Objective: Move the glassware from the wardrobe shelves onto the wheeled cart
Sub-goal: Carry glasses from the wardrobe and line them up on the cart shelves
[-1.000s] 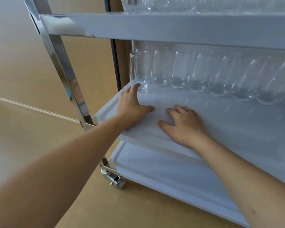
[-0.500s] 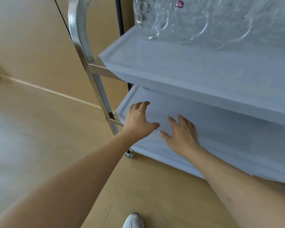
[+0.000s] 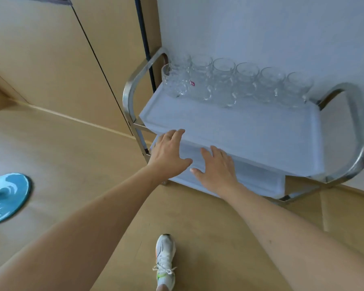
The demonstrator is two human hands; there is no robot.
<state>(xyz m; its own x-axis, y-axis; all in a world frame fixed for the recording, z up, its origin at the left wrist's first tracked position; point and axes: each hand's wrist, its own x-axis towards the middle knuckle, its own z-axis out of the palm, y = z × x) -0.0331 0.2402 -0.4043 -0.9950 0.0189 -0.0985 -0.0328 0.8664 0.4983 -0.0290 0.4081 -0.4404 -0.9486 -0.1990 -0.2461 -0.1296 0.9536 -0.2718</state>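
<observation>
A white sneaker [image 3: 165, 262] stands on the tan floor [image 3: 76, 164] just before the wheeled cart [image 3: 240, 133], and a round blue base [image 3: 6, 198] sits on the floor well off to the left. Tan wardrobe doors [image 3: 51, 59] rise behind the cart's left side, with a pale wall [image 3: 261, 28] behind the rest. The cart has a curved steel frame [image 3: 132, 89] and white tray shelves. The glassware [image 3: 235, 82] is a row of clear, rounded mugs with handles, standing upright along the back edge of the top shelf [image 3: 229, 131]; one near the left end bears a small red sticker [image 3: 192, 83]. The left hand [image 3: 168, 154] is spread, fingertips at the front lip of the top shelf. The right hand [image 3: 216, 166] is spread too, fingers straight, lying over the front edge of the shelf below; neither holds anything
</observation>
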